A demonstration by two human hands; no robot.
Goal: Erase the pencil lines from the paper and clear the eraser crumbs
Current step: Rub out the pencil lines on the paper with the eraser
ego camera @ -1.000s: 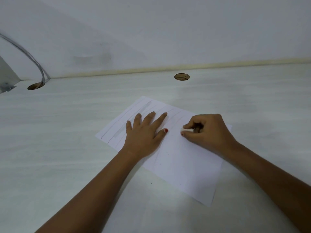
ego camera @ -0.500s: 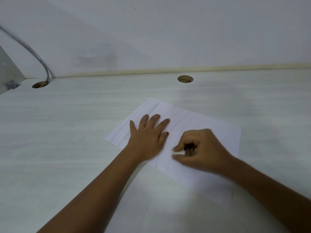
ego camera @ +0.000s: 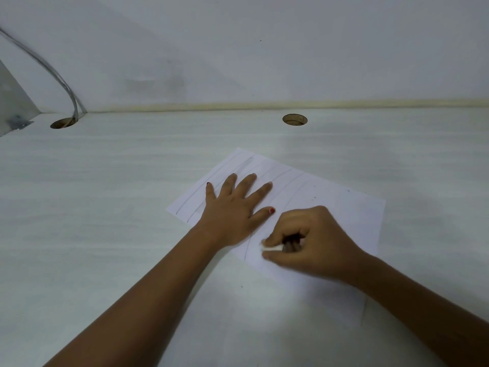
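One pale wall (ego camera: 264,49) fills the top of the view, meeting the table (ego camera: 105,207) along a cream strip (ego camera: 291,104). Table: whitish, faint grain, cut off on all near sides.

Paper (ego camera: 330,207): white sheet, lying askew right of centre on the table. Near edge fades into a bright glare patch and is hard to trace; the right forearm crosses its near right part.

Left hand (ego camera: 232,213): flat on the paper's left half, fingers straight and spread, palm down. It hides the middle stretch of several lines.

Right hand (ego camera: 312,242): curled, just beside the left thumb, pinching the eraser (ego camera: 271,249) between thumb and forefinger. Only a white sliver of eraser shows, low against the sheet near its near-left edge. Dark patch inside the curl: shadow or object, cannot tell.

Pencil lines (ego camera: 288,189): faint long curved strokes, clearest on the far-left half; right half looks mostly blank.

Two round holes in the table near the wall, one centre (ego camera: 294,120), one left (ego camera: 62,123). Grey cable (ego camera: 53,72) drops into the left one. Metal bracket (ego camera: 16,123) at far left, cut by the frame.

Few dark specks (ego camera: 315,198) on the sheet, too small to identify.
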